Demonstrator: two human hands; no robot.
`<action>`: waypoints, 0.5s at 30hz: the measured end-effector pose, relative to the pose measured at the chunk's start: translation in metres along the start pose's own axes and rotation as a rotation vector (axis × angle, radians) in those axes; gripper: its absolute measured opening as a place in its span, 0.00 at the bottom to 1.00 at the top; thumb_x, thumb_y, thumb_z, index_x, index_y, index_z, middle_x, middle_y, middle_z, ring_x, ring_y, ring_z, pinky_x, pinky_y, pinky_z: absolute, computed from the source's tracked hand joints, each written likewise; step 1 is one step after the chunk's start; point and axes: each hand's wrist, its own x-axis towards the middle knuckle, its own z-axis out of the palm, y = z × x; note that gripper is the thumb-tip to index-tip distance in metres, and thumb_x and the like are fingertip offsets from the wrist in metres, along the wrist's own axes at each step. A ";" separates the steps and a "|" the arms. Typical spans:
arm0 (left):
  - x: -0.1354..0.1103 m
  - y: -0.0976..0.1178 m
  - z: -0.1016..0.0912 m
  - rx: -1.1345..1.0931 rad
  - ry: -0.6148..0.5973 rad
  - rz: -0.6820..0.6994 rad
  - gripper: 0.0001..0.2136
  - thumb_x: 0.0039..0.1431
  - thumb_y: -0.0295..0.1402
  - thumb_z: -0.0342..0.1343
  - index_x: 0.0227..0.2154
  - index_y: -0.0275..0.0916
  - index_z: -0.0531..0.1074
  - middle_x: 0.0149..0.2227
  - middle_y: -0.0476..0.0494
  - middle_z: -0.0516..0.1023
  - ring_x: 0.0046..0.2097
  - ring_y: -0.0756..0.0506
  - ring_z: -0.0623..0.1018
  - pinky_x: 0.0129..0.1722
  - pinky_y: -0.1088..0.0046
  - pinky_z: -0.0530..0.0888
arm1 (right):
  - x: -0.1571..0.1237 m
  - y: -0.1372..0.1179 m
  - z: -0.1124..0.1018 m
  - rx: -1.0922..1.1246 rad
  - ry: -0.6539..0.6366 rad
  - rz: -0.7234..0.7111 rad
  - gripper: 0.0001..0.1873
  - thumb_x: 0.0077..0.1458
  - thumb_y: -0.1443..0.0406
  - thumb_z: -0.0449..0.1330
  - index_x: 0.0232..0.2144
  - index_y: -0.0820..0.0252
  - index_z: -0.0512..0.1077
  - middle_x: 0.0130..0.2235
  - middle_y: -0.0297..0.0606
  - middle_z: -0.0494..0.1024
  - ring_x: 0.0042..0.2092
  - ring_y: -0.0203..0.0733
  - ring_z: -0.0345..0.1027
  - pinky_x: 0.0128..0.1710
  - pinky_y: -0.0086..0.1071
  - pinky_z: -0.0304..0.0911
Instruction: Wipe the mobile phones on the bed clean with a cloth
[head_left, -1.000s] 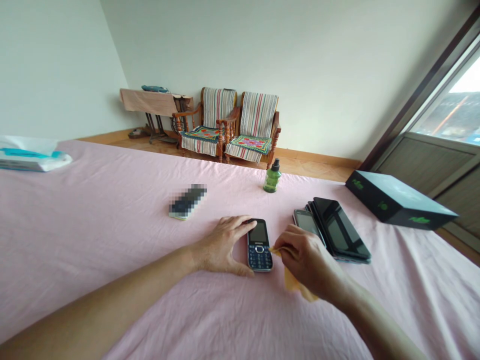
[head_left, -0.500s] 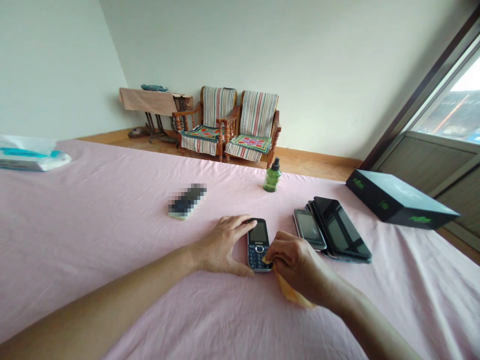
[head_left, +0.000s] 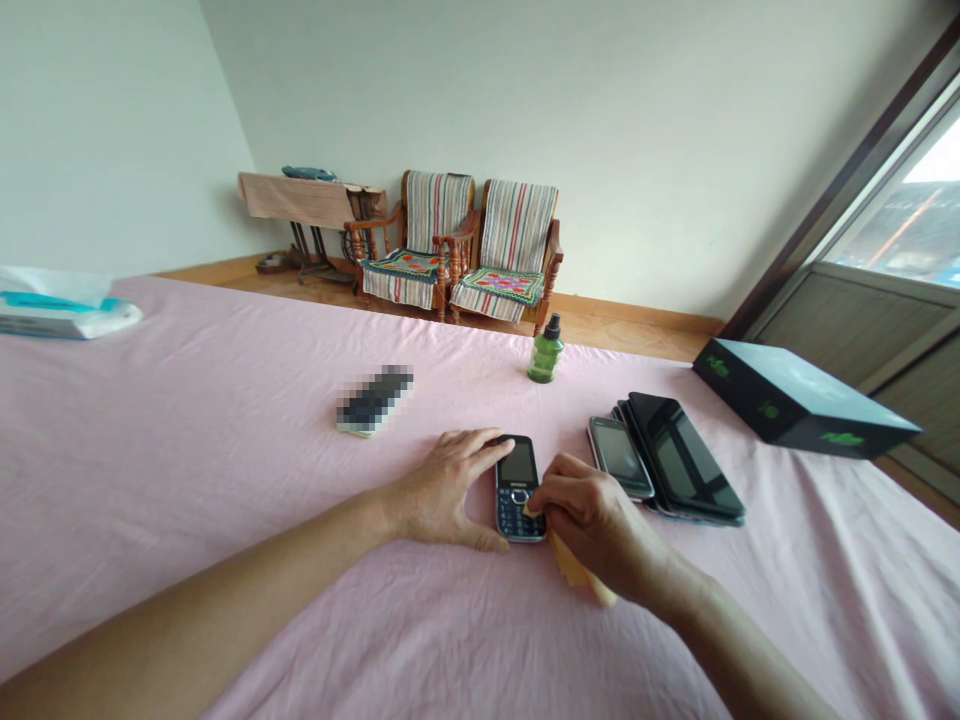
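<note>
A dark keypad mobile phone (head_left: 518,465) lies face up on the pink sheet, its screen end away from me. My left hand (head_left: 442,490) steadies it, fingertips at the top left edge and thumb by the bottom left corner. In my right hand (head_left: 589,510) a yellow-orange cloth (head_left: 568,565) is pinched, one tip of it pressed on the keypad while the rest hangs below the palm. Just right of that hand lie a smaller silver-edged phone (head_left: 621,458) and a stack of black tablet-like devices (head_left: 679,455).
A green spray bottle (head_left: 545,352) stands near the sheet's far edge. To its left lies a blurred-out phone-shaped item (head_left: 375,400). A black box (head_left: 802,400) sits at the right, and a tissue pack (head_left: 67,312) at far left. Two wooden armchairs (head_left: 499,240) stand beyond.
My right hand has shifted the cloth's tip slightly up and left over the keys, and the hanging part has swung a little. The phone and my left hand stay put.
</note>
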 end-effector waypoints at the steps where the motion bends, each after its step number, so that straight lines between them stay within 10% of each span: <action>1: 0.000 0.000 0.000 0.000 0.000 0.001 0.46 0.43 0.58 0.61 0.62 0.39 0.54 0.63 0.32 0.57 0.62 0.31 0.59 0.59 0.51 0.56 | 0.000 0.000 0.000 0.005 -0.004 -0.003 0.19 0.48 0.82 0.50 0.29 0.59 0.75 0.32 0.34 0.68 0.33 0.34 0.65 0.33 0.27 0.60; 15: 0.000 -0.002 0.001 0.011 -0.003 0.009 0.47 0.43 0.58 0.62 0.62 0.37 0.55 0.63 0.31 0.57 0.62 0.31 0.59 0.60 0.51 0.56 | -0.002 -0.015 -0.007 0.064 -0.093 -0.044 0.19 0.42 0.84 0.49 0.22 0.60 0.71 0.29 0.30 0.67 0.31 0.30 0.63 0.29 0.23 0.54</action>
